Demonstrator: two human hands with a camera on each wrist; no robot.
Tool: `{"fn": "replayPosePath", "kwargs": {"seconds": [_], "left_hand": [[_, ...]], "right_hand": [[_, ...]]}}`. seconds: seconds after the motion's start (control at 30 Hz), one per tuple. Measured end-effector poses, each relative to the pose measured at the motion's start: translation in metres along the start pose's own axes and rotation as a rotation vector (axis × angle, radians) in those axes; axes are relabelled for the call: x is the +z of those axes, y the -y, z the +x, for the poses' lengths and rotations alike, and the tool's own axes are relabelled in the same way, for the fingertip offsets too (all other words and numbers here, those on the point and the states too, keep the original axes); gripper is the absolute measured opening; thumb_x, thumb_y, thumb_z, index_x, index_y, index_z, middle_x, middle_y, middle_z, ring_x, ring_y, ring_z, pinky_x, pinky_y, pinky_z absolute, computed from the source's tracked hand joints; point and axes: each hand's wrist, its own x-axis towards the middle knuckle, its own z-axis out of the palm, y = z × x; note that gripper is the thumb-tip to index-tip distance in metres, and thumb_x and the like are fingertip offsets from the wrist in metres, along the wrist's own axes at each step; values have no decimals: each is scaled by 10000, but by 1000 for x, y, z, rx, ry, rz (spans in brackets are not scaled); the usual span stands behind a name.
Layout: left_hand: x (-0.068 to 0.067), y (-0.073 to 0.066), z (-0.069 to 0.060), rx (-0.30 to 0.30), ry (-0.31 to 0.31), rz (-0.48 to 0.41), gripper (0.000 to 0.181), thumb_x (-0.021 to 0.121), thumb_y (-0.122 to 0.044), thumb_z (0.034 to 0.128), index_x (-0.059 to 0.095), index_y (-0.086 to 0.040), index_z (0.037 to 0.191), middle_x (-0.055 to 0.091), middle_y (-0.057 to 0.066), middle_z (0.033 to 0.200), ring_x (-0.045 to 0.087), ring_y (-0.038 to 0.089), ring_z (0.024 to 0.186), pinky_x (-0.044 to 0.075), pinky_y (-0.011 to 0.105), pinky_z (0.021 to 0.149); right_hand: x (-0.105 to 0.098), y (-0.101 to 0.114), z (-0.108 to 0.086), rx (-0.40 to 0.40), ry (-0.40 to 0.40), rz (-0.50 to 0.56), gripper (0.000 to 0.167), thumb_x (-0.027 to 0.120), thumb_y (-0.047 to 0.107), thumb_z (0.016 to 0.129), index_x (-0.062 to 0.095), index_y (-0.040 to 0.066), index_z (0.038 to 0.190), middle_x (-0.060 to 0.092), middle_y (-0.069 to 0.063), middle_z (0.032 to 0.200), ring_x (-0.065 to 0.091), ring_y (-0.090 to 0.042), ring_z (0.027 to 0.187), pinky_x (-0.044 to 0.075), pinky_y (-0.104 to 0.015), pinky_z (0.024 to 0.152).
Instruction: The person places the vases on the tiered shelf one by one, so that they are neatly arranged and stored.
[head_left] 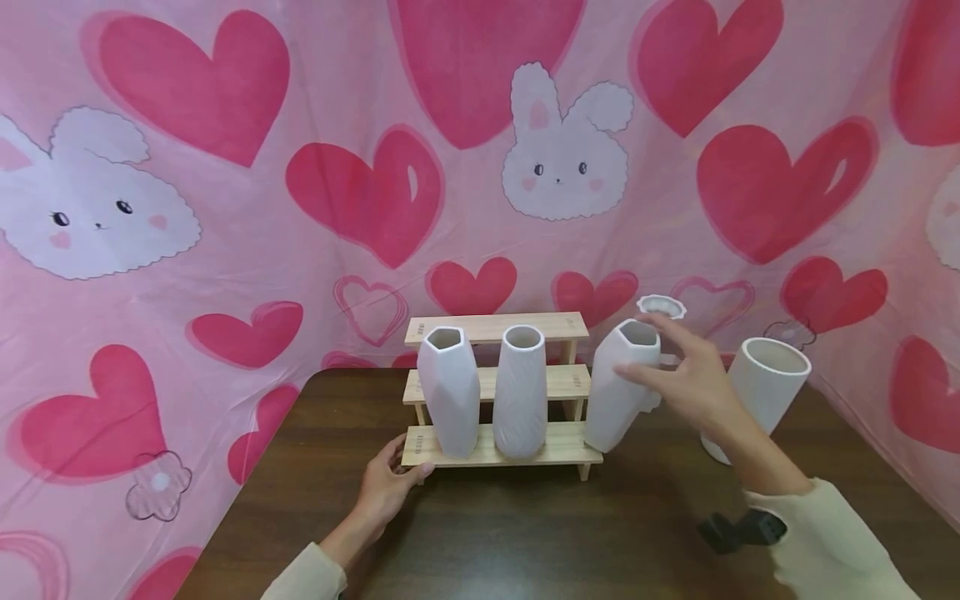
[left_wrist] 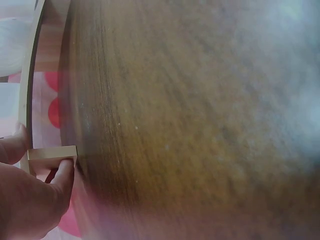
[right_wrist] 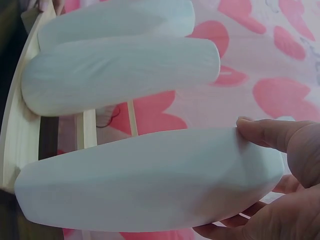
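Observation:
My right hand [head_left: 697, 383] grips the upper part of a white faceted vase [head_left: 617, 404] with an angular mouth. That vase leans slightly, its base at the right end of the bottom step of a three-tier wooden stand [head_left: 498, 327]. In the right wrist view, thumb and fingers lie on opposite sides of the vase [right_wrist: 145, 180]. At the stand's left end my left hand [head_left: 386, 485] pinches the bottom step, with the thumb on its board and a finger at the leg [left_wrist: 52, 152]. A second faceted vase [head_left: 450, 396] and a round-mouthed vase [head_left: 521, 396] stand upright on that step.
Right of the stand, a wide white cylindrical vase [head_left: 767, 383] stands on the dark wooden table [head_left: 495, 533]. Another white vase with a scalloped rim [head_left: 662, 307] is partly hidden behind my right hand. A pink cloth with hearts [head_left: 367, 192] hangs behind the table.

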Motion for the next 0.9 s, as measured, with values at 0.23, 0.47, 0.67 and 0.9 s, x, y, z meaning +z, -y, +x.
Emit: {"fn": "replayPosePath", "kwargs": {"seconds": [0.23, 0.47, 0.67, 0.9], "left_hand": [[-1, 0, 0, 11, 3, 8, 683, 761, -159, 836, 428, 24, 1403, 596, 226, 1238, 578, 272, 1044, 500, 321, 789], [0, 1, 0, 14, 9, -25, 672, 757, -121, 835, 425, 37, 1397, 603, 227, 1210, 600, 254, 992, 507, 278, 745], [0, 0, -2, 6, 12, -15, 676, 753, -131, 839, 418, 37, 1401, 601, 221, 1207, 601, 229, 964, 506, 276, 735], [-1, 0, -2, 4, 20, -38, 691, 749, -118, 841, 397, 42, 1413, 585, 238, 1228, 609, 225, 942, 512, 277, 726]], "right_hand": [[12, 4, 8, -35, 21, -14, 655, 780, 327, 816, 490, 156, 1379, 534, -142, 1289, 560, -410, 1096, 511, -563, 799], [25, 7, 15, -84, 43, -2, 563, 802, 293, 797, 544, 177, 1285, 579, -86, 1182, 561, -323, 1054, 520, -537, 802], [32, 8, 16, -58, 78, 29, 548, 806, 278, 794, 551, 192, 1271, 603, -88, 1143, 586, -320, 997, 537, -500, 783], [34, 10, 18, -23, 96, 19, 558, 797, 290, 802, 538, 204, 1289, 600, -106, 1162, 588, -352, 1022, 535, -512, 777]]}}
